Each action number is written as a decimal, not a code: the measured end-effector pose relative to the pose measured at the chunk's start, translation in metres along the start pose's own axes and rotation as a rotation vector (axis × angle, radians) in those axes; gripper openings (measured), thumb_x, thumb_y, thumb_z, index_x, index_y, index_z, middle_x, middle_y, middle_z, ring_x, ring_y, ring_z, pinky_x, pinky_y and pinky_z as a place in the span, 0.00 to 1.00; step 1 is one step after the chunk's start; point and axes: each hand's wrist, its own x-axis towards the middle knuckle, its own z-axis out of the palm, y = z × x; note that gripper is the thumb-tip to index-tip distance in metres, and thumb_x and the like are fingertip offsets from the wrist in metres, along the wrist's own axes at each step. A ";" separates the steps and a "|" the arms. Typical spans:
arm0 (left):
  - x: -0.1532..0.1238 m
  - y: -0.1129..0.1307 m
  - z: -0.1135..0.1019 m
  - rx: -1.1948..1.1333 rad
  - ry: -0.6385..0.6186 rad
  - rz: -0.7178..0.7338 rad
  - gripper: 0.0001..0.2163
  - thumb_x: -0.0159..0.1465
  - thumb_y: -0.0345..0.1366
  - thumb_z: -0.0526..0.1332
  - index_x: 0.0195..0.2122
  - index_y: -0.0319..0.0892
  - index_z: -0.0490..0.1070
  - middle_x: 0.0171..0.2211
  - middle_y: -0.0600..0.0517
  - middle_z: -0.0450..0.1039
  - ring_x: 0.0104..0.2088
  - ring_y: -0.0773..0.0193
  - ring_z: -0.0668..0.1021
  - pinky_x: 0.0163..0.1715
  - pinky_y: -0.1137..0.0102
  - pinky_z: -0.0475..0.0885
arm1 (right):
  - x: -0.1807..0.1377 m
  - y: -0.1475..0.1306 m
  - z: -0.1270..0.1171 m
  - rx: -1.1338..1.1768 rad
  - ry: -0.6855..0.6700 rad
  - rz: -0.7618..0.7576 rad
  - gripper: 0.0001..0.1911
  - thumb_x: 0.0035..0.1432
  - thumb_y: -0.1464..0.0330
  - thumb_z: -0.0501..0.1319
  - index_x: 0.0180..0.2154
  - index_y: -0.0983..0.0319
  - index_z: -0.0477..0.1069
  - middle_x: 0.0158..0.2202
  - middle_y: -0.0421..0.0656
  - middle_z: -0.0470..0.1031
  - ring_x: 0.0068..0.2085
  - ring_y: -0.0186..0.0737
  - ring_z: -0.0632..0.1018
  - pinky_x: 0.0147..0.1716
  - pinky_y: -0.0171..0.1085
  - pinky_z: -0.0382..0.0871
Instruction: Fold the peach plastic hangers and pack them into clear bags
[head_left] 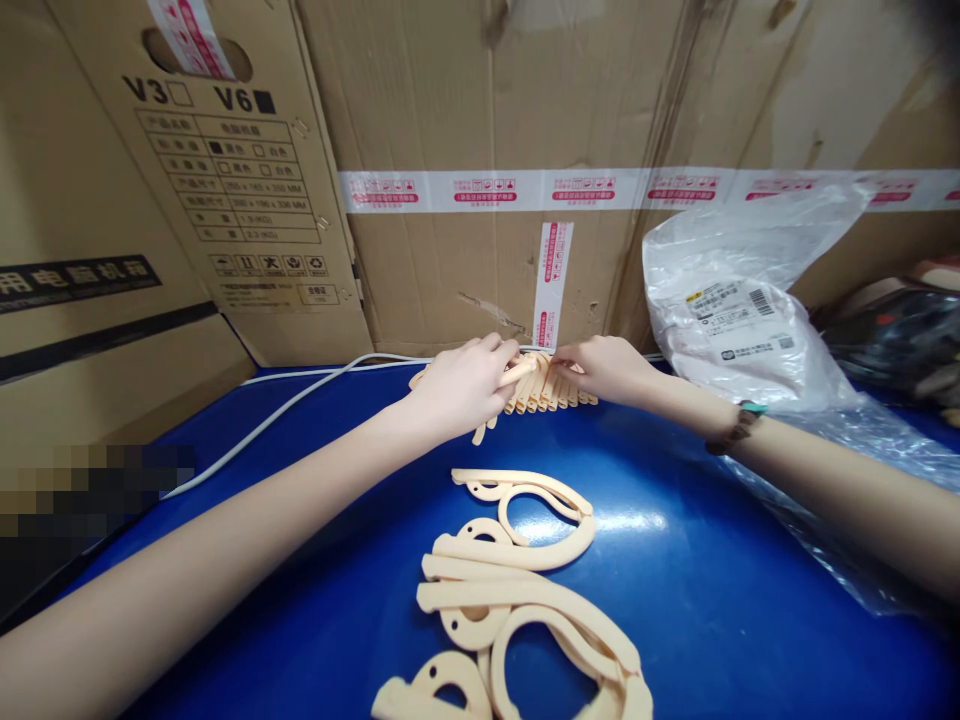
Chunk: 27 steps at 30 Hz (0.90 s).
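Note:
Both arms reach to the far edge of a blue table (pixel 690 560). My left hand (pixel 461 385) is closed on one cream plastic strip at the left end of a row of cream strips (pixel 544 390) standing side by side against a cardboard box. My right hand (pixel 609 367) rests its fingers on the right part of that row. Nearer to me, several flat cream hook-shaped pieces (pixel 517 590) lie overlapping on the table, untouched.
Big cardboard boxes (pixel 480 150) wall the back and left. A crinkled clear plastic bag (pixel 742 310) with labels lies at the right and spreads onto the table. A white cable (pixel 285 405) runs along the back left. Dark items (pixel 900 340) sit far right.

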 end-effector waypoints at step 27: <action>0.015 -0.012 -0.011 -1.155 0.288 -0.237 0.19 0.67 0.41 0.54 0.20 0.42 0.55 0.20 0.59 0.50 0.20 0.72 0.54 0.21 0.73 0.50 | -0.012 -0.029 -0.035 0.766 0.469 -0.073 0.14 0.64 0.58 0.55 0.40 0.62 0.69 0.26 0.38 0.72 0.25 0.32 0.68 0.26 0.33 0.57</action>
